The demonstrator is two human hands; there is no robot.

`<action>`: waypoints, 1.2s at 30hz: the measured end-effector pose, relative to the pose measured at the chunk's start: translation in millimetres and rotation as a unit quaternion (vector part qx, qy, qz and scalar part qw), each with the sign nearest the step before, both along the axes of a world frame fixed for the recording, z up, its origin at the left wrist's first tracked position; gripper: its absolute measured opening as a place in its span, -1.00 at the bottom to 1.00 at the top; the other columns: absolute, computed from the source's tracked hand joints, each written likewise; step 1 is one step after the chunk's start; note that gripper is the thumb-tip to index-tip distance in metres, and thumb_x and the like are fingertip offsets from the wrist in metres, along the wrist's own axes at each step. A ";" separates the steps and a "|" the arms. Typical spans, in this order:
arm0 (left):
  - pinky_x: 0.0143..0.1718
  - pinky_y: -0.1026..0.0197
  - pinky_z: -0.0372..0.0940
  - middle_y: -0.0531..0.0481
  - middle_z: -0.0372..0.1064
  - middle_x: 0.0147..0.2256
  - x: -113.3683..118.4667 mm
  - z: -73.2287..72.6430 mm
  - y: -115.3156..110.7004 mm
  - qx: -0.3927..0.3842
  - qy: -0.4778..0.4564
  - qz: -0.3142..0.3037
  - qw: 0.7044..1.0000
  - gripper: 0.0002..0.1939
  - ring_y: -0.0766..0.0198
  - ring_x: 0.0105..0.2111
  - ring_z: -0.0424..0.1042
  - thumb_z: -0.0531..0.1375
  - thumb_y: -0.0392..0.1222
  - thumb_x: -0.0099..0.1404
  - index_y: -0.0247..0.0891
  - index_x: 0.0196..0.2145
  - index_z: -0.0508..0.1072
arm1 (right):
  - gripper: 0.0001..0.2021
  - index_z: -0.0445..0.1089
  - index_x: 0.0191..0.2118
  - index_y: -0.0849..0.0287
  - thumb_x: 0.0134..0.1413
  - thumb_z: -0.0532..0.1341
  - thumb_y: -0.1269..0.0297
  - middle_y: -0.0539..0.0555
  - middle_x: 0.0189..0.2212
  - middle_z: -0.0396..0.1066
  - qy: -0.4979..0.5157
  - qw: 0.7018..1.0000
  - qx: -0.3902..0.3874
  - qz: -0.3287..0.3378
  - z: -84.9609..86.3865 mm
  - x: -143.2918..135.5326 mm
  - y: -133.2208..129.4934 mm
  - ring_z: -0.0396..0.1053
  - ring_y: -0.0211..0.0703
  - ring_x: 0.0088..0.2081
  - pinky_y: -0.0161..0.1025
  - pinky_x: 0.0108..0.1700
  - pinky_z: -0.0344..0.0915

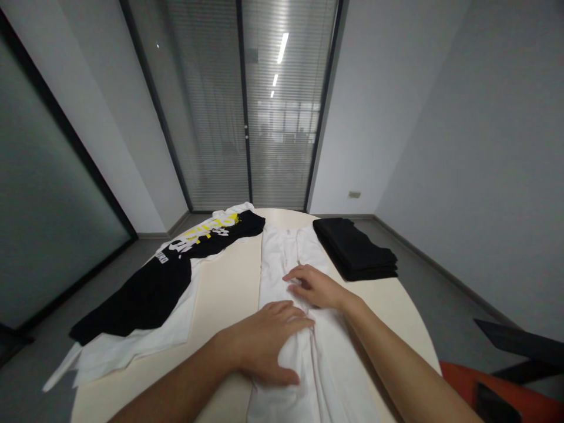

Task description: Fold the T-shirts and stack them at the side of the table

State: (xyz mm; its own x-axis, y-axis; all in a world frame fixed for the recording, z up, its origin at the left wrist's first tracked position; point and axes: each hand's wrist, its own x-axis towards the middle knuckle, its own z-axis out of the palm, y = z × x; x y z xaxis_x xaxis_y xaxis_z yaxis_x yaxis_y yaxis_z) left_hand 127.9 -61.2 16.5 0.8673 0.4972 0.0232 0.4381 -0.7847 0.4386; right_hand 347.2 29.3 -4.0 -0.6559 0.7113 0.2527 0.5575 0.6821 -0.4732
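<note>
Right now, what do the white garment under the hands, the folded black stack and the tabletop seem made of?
White garment: matte cloth, perhaps cotton, judging by its creases and seams.
Folded black stack: matte fabric, given its soft layers; fibre unclear.
Tabletop: perhaps laminate, smooth and cream, showing no grain.

The bench [224,285] has a cream top with a rounded far edge. White trousers [274,258] lie lengthwise on it, waist at the far end. Just right of the trousers' waist sits a folded black stack [356,252], several layers thick. Left of the trousers, white cloth [141,348] lies spread, with black cloth [150,294] printed in white and yellow over it; these reach close to the trousers' waist, their near ends well apart from the legs.
</note>
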 end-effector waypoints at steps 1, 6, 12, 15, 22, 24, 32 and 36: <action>0.26 -0.15 0.08 -0.20 0.14 0.27 0.7 1.4 -0.1 0.010 -0.012 0.003 1.000 -0.08 -0.15 0.25 0.15 0.34 0.13 0.11 -0.12 0.34 0.11 | -0.73 0.50 0.01 0.10 0.25 0.18 0.28 0.13 -0.12 0.49 0.007 1.000 0.002 -0.012 -0.5 1.4 1.2 0.40 -0.04 -0.05 -0.09 0.07 0.28; 0.15 0.00 0.17 -0.12 0.26 0.15 9.6 -0.9 -0.5 0.111 -0.027 -0.020 0.993 -0.45 0.02 0.10 0.30 0.25 -0.13 0.28 -0.07 0.21 0.30 | -0.67 0.49 -0.02 0.09 0.19 0.10 0.49 0.12 -0.07 0.48 0.012 0.998 0.042 -0.047 -14.1 12.7 13.4 0.37 -0.03 0.02 -0.08 0.09 0.28; -0.05 0.16 0.25 -0.02 0.45 -0.05 23.8 -15.2 -0.9 0.190 -0.036 -0.075 0.978 -0.78 0.19 -0.10 0.40 0.17 -0.11 0.43 -0.18 -0.01 0.40 | -0.65 0.42 0.06 0.12 0.20 0.11 0.48 0.13 -0.06 0.49 0.016 0.998 0.048 -0.043 -21.5 17.7 18.3 0.37 -0.01 0.01 -0.06 0.10 0.29; -0.12 0.19 0.25 0.00 0.48 -0.10 27.3 -20.8 -0.4 0.214 -0.053 -0.093 0.971 -0.85 0.23 -0.13 0.41 0.10 -0.12 0.49 -0.21 -0.14 0.42 | -0.66 0.42 0.05 0.13 0.21 0.10 0.48 0.12 -0.06 0.49 0.013 0.998 0.040 -0.042 -19.8 17.3 17.0 0.36 -0.02 -0.01 -0.06 0.09 0.29; -0.21 0.23 0.25 0.03 0.49 -0.13 27.8 -20.3 -2.1 0.241 -0.063 -0.117 0.962 -0.85 0.28 -0.19 0.39 0.05 -0.26 0.51 -0.22 -0.15 0.42 | -0.69 0.45 0.02 0.11 0.22 0.10 0.47 0.11 -0.08 0.49 0.011 0.998 0.039 -0.047 -19.0 17.5 17.2 0.36 -0.03 0.00 -0.07 0.09 0.28; -0.22 0.24 0.26 0.02 0.48 -0.15 27.7 -17.6 -2.8 0.245 -0.063 -0.119 0.960 -0.85 0.29 -0.20 0.39 0.05 -0.25 0.51 -0.23 -0.19 0.41 | -0.69 0.45 0.01 0.11 0.22 0.11 0.47 0.11 -0.07 0.49 0.015 0.998 0.039 -0.048 -19.5 17.3 17.7 0.36 -0.03 0.00 -0.07 0.09 0.28; -0.22 0.13 0.24 0.00 0.46 -0.29 25.9 -6.2 -6.4 0.196 -0.035 -0.121 0.972 -0.93 0.19 -0.24 0.37 0.12 -0.22 0.39 -0.20 -0.25 0.40 | -0.65 0.49 -0.05 0.10 0.22 0.05 0.55 0.10 -0.12 0.50 0.011 0.998 0.049 -0.049 -18.0 17.9 19.0 0.36 -0.04 -0.02 -0.08 0.08 0.29; -0.15 0.09 0.26 -0.01 0.47 -0.21 26.5 -10.6 -8.0 0.160 -0.046 -0.119 0.979 -0.90 0.17 -0.21 0.39 0.18 -0.17 0.29 -0.18 -0.23 0.44 | -0.68 0.49 -0.04 0.09 0.27 0.05 0.50 0.11 -0.16 0.50 -0.004 0.996 0.063 -0.064 -15.7 15.7 19.1 0.37 -0.03 -0.07 -0.08 0.03 0.31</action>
